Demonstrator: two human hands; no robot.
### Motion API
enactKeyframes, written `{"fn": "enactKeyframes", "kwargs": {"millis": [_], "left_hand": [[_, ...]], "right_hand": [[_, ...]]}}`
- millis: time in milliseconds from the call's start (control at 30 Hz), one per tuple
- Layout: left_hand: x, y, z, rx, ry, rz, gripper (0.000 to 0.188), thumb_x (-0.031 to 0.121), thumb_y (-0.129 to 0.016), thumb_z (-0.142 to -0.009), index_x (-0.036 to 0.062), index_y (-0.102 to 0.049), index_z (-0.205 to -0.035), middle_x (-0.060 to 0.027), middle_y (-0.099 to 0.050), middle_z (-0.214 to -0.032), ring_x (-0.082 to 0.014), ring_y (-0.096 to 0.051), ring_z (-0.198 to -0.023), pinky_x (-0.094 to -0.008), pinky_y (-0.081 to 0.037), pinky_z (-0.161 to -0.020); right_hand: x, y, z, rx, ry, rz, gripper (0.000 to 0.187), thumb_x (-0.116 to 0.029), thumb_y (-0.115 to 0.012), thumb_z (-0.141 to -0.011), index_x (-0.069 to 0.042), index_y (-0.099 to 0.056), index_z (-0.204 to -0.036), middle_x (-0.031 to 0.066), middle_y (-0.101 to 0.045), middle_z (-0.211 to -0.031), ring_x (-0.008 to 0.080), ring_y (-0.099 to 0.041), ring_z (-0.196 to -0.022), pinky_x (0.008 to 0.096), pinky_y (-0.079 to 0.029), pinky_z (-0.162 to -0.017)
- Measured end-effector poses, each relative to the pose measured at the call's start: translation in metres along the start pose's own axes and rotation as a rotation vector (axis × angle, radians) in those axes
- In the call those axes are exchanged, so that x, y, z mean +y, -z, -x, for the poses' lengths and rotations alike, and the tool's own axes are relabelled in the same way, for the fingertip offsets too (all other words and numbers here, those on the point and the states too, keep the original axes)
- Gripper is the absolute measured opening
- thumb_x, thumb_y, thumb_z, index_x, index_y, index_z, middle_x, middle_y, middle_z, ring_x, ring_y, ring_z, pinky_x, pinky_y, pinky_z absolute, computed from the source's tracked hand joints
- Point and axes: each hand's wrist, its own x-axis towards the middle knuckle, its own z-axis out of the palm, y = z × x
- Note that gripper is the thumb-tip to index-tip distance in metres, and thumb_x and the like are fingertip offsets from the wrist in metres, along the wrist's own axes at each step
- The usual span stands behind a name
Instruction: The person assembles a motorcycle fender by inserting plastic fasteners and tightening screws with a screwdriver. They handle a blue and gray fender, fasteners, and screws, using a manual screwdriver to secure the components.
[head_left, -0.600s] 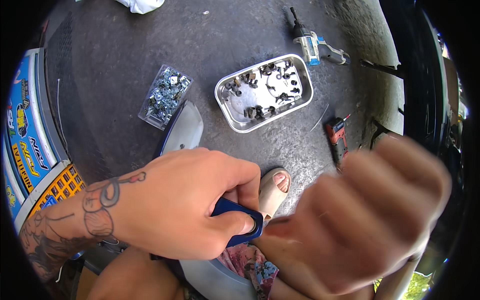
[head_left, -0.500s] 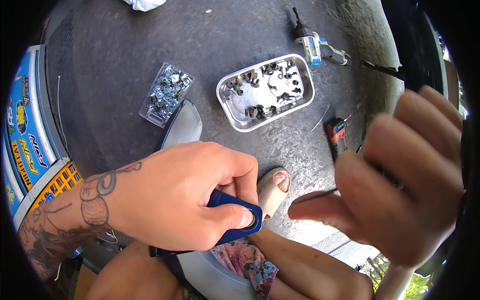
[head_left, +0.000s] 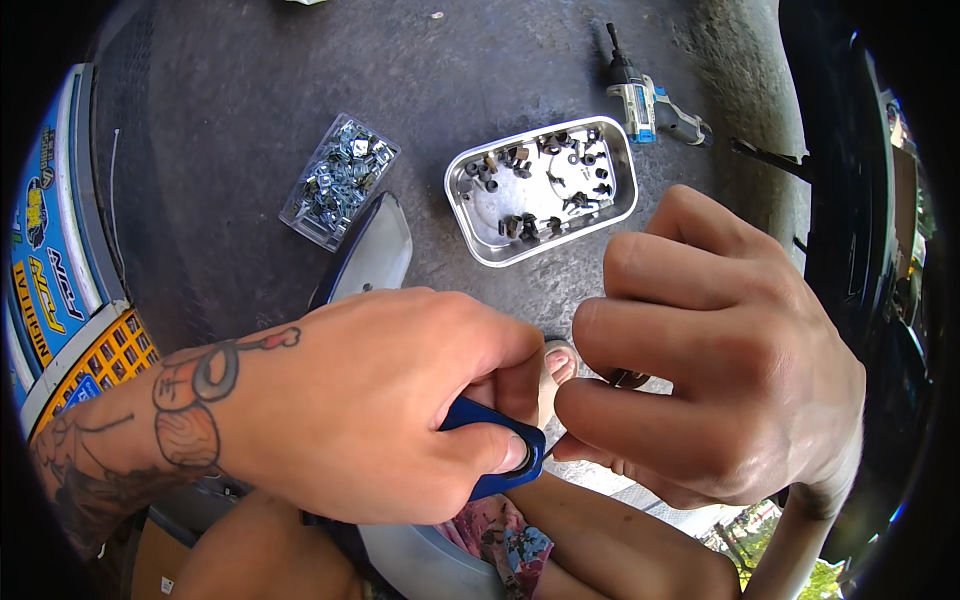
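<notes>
I see the left hand [head_left: 385, 400], its forearm tattooed, reaching in from the lower left with its back up. Its grip is closed on a flat, dark blue strip with a rounded end [head_left: 495, 487], the thumb pressed over a dark-rimmed hole there. The strip is low in the middle of my view, above the person's lap. Its long axis runs mostly left to right, rising slightly, and the rounded end points toward the right hand [head_left: 720, 370].

The right hand's fingers are curled; I make out its grip closed on a slim, dark piece [head_left: 626, 378], mostly hidden. I cannot tell whether this piece touches the strip.

A long, curved panel, grey with a dark blue edge [head_left: 382, 250], passes beneath the left hand, its upper tip pointing away from the person. I cannot tell whether strip and panel are joined.

Farther out, on the dark grey floor [head_left: 230, 150], I have a clear rectangular box of silvery metal clips [head_left: 308, 233]. To its right sits a shiny metal tray of small dark fasteners [head_left: 490, 208], with a white, blue and black power driver [head_left: 640, 105] just past its upper right corner.
</notes>
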Motion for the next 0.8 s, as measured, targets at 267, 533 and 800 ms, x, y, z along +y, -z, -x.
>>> {"fn": "enactKeyframes", "kwargs": {"millis": [267, 533, 800], "left_hand": [[0.0, 0.0, -0.001, -0.019, 0.023, 0.001, 0.026, 0.015, -0.076, -0.09, -0.0023, -0.074, -0.109, -0.0182, -0.079, -0.099, -0.0315, -0.079, -0.09, -0.0384, -0.061, -0.079], [-0.001, 0.001, 0.004, -0.014, 0.048, 0.077, 0.025, 0.011, -0.077, -0.092, -0.0019, -0.071, -0.112, -0.0159, -0.08, -0.1, -0.024, -0.079, -0.091, -0.0351, -0.059, -0.078], [-0.005, 0.008, 0.005, -0.056, 0.14, 0.084, 0.029, 0.009, -0.077, -0.092, -0.0022, -0.069, -0.117, -0.0155, -0.08, -0.102, -0.0249, -0.079, -0.096, -0.0354, -0.06, -0.083]], "right_hand": [[0.002, -0.003, -0.007, -0.039, 0.023, -0.058, 0.028, -0.028, -0.069, -0.051, -0.007, -0.063, -0.068, 0.0007, -0.053, -0.073, 0.0188, -0.052, -0.071, 0.0372, -0.039, -0.064], [-0.008, -0.018, -0.002, 0.036, -0.013, 0.082, 0.028, -0.026, -0.066, -0.049, -0.005, -0.058, -0.065, 0.0019, -0.049, -0.071, 0.0191, -0.05, -0.068, 0.0358, -0.037, -0.061], [-0.008, -0.028, -0.001, 0.241, 0.032, 0.231, 0.025, -0.021, -0.069, -0.051, -0.006, -0.056, -0.064, 0.0011, -0.04, -0.068, 0.0179, -0.047, -0.064, 0.0345, -0.034, -0.057]]}}
